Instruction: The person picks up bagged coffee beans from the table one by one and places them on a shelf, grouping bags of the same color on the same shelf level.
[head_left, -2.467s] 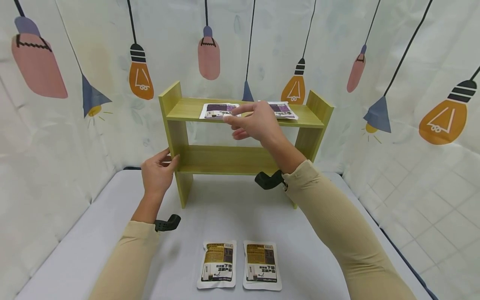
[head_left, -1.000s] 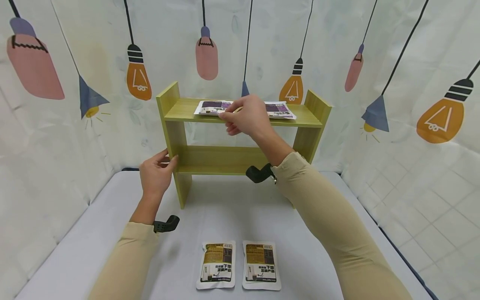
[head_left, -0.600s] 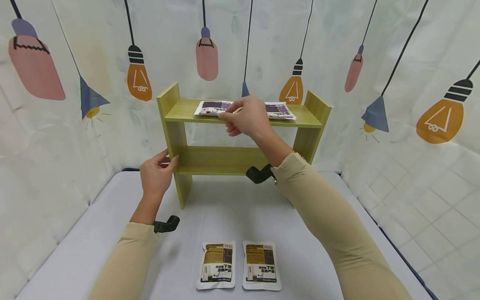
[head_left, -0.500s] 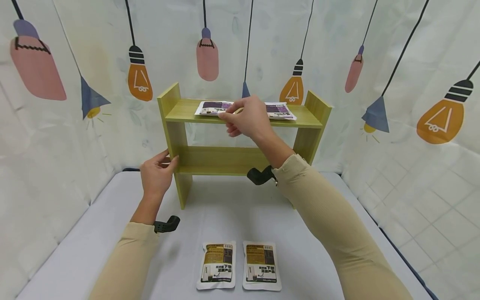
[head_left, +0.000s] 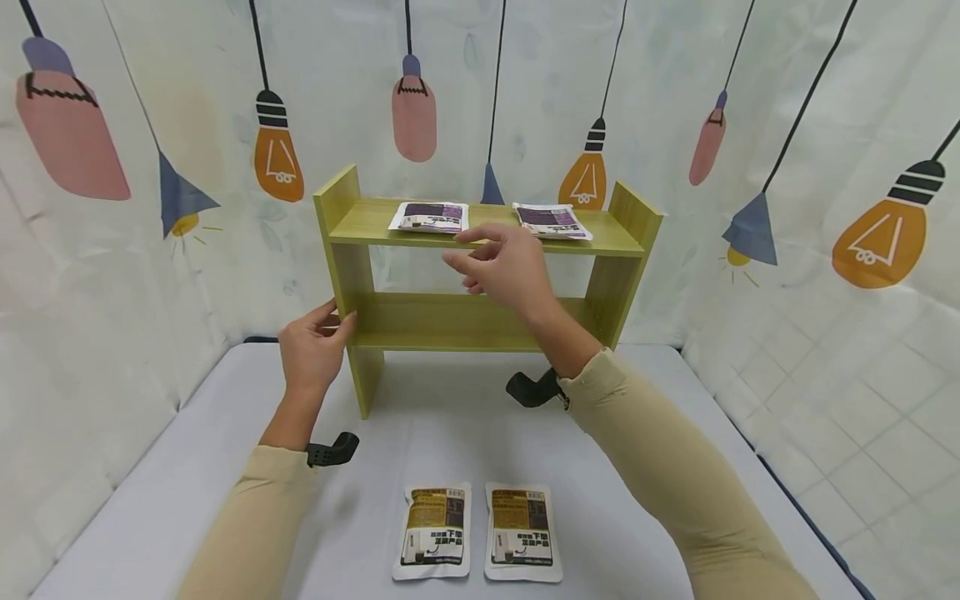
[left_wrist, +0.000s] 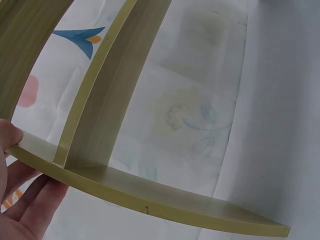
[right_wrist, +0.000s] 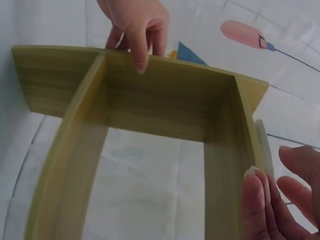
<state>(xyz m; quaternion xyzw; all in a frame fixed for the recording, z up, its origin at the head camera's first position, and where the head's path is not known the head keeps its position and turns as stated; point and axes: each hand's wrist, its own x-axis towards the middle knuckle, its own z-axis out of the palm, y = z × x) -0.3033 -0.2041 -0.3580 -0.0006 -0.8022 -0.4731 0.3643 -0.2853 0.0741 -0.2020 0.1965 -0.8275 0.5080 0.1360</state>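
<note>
A small wooden shelf unit (head_left: 450, 321) stands on the table. My left hand (head_left: 311, 354) grips its left side panel (left_wrist: 150, 207), thumb on the inner side and fingers outside. On the top board (head_left: 495, 212) lie two flat white-and-purple pouches, the left pouch (head_left: 431, 217) and the right pouch (head_left: 553, 222), with a gap between them. My right hand (head_left: 510, 271) hovers in front of the top board's edge, below that gap, fingers loosely bent and holding nothing. In the right wrist view its fingertips (right_wrist: 252, 192) overlap the board near a pouch's pale edge (right_wrist: 265, 147).
Two brown-and-white pouches, the left one (head_left: 433, 532) and the right one (head_left: 521, 532), lie side by side on the white table (head_left: 442, 433) near its front. A white curtain (head_left: 480, 92) printed with lamps surrounds the table at the back and sides.
My right hand took the left purple pouch by its right side, shifted it slightly left, then let go and drew down toward me. My left hand stays on the side panel.
</note>
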